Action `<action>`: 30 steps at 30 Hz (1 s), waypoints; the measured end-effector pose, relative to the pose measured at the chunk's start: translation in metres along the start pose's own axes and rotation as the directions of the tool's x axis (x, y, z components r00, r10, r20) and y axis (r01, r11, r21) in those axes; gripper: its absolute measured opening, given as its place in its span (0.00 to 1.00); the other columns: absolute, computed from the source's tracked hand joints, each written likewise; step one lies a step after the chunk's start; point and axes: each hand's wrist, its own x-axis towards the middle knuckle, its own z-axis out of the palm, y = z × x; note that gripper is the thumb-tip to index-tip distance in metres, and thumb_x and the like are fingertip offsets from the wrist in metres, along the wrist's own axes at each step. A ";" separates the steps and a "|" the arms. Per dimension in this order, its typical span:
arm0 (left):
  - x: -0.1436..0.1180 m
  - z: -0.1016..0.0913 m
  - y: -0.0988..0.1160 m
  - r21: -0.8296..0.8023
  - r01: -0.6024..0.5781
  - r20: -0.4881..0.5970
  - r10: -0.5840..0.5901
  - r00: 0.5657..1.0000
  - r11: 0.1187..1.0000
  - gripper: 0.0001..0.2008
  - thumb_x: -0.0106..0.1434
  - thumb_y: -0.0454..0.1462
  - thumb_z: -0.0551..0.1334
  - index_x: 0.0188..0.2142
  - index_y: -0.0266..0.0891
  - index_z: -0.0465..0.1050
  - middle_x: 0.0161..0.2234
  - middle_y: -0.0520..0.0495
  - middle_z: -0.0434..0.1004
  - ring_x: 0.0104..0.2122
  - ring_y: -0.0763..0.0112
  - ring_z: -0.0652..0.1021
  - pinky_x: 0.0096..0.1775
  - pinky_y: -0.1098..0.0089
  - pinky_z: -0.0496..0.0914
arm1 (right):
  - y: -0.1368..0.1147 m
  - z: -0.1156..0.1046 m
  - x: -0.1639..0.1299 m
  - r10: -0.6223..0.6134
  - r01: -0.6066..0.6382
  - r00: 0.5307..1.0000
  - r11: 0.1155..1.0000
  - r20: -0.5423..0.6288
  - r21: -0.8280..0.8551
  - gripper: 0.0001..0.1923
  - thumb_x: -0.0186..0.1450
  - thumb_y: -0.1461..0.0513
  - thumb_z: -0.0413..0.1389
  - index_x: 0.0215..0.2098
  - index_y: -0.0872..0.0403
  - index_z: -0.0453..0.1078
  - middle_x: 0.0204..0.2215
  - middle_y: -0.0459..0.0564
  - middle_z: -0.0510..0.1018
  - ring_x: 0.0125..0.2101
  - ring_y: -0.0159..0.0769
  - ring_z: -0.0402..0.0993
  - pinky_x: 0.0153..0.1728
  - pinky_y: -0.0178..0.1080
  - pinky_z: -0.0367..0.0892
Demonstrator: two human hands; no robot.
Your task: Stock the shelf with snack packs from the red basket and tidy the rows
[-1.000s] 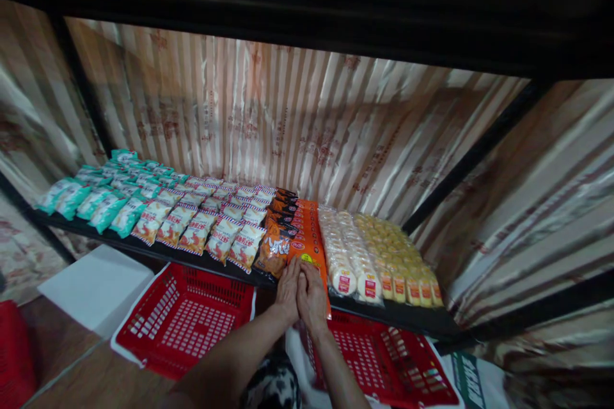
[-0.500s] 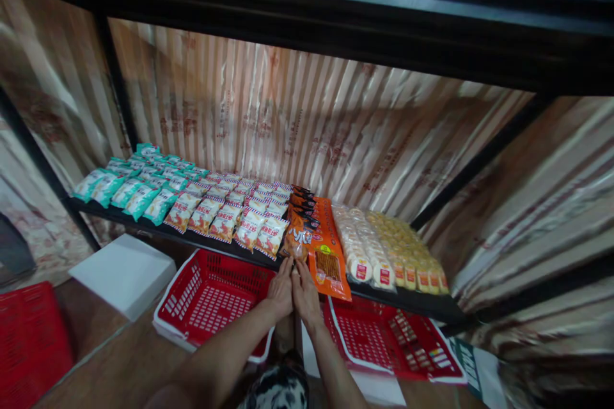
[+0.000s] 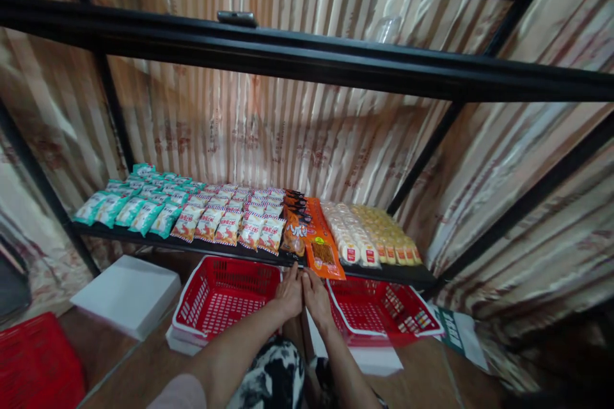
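My left hand (image 3: 289, 294) and my right hand (image 3: 316, 294) hang side by side, thumbs touching, just below the front edge of a black shelf (image 3: 268, 255). Both hold nothing, fingers stretched out. Right above them lies an orange snack packet (image 3: 324, 255) that overhangs the shelf edge, beside a row of dark orange packets (image 3: 295, 230). The shelf also carries rows of teal packets (image 3: 139, 204), red-and-white packets (image 3: 235, 220), white round cakes (image 3: 345, 236) and yellow cakes (image 3: 391, 236).
Two red baskets stand on the floor under the shelf, one at left (image 3: 223, 294) and one at right (image 3: 384, 313). A white box (image 3: 127, 294) sits further left, another red basket (image 3: 33, 364) at the corner. A black upper shelf beam (image 3: 307, 57) crosses overhead. Striped cloth hangs behind.
Both hands have drawn back off the orange packet and off the shelf edge, down toward me. The view has tilted up and back, so the upper beam now shows.
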 end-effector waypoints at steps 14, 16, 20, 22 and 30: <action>-0.042 -0.049 -0.042 0.082 0.064 0.018 -0.065 0.998 0.995 0.31 0.51 0.30 0.57 0.57 0.32 0.61 0.65 0.37 0.45 0.56 0.51 0.66 0.55 0.57 0.65 | -0.049 0.045 -0.009 -0.033 0.033 0.999 0.999 -0.011 0.031 0.30 0.62 0.49 0.40 0.46 0.61 0.72 0.47 0.62 0.75 0.49 0.46 0.71 0.52 0.46 0.63; -0.046 -0.058 -0.054 0.087 0.078 0.005 -0.079 0.997 0.993 0.29 0.52 0.29 0.56 0.56 0.33 0.62 0.65 0.38 0.46 0.56 0.53 0.67 0.55 0.59 0.65 | -0.055 0.056 -0.008 -0.034 0.035 0.999 0.999 -0.020 0.037 0.29 0.62 0.49 0.41 0.45 0.59 0.73 0.46 0.60 0.76 0.48 0.45 0.72 0.50 0.46 0.64; -0.050 -0.076 -0.081 0.088 0.099 -0.016 -0.098 0.995 0.991 0.26 0.56 0.30 0.53 0.56 0.35 0.62 0.65 0.38 0.47 0.54 0.57 0.70 0.53 0.60 0.67 | -0.068 0.079 -0.002 -0.024 0.025 0.999 0.999 -0.026 0.048 0.29 0.62 0.49 0.41 0.45 0.59 0.73 0.44 0.60 0.77 0.46 0.45 0.74 0.48 0.46 0.66; -0.047 -0.083 -0.095 0.082 0.100 -0.014 -0.099 0.995 0.992 0.26 0.58 0.30 0.52 0.57 0.33 0.60 0.65 0.36 0.45 0.55 0.57 0.69 0.54 0.61 0.66 | -0.074 0.092 0.003 -0.012 0.014 0.999 0.999 -0.032 0.053 0.30 0.62 0.48 0.41 0.45 0.59 0.73 0.44 0.60 0.77 0.45 0.46 0.74 0.47 0.46 0.67; -0.015 -0.107 -0.135 -0.016 0.080 -0.091 -0.082 0.992 0.997 0.27 0.59 0.30 0.52 0.59 0.32 0.58 0.65 0.38 0.45 0.62 0.64 0.57 0.59 0.69 0.56 | -0.091 0.132 0.040 -0.016 0.018 0.999 0.999 -0.050 0.032 0.28 0.62 0.49 0.42 0.48 0.57 0.71 0.48 0.56 0.75 0.50 0.41 0.71 0.52 0.44 0.64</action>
